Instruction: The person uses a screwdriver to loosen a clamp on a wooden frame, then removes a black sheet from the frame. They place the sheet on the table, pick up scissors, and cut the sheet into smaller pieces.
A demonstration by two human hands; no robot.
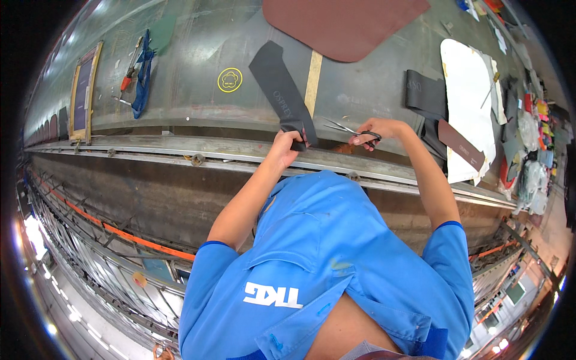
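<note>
My left hand (287,148) is closed on the near end of a dark grey strip of fabric (275,81) with faint lettering. The strip's far part lies slantwise on the long worktable (198,48). To the right, my right hand (376,132) grips a pair of scissors (345,127) by its black handles, at the table's front edge. The blades are parted and point left toward the strip, apart from it.
A reddish-brown panel (342,27) lies at the far middle. On the right are a white sheet (465,108), a brown strip (461,145) and folded dark pieces (425,95). A wooden frame (85,93) and blue cloth (141,84) lie left. A metal rail (198,159) edges the table.
</note>
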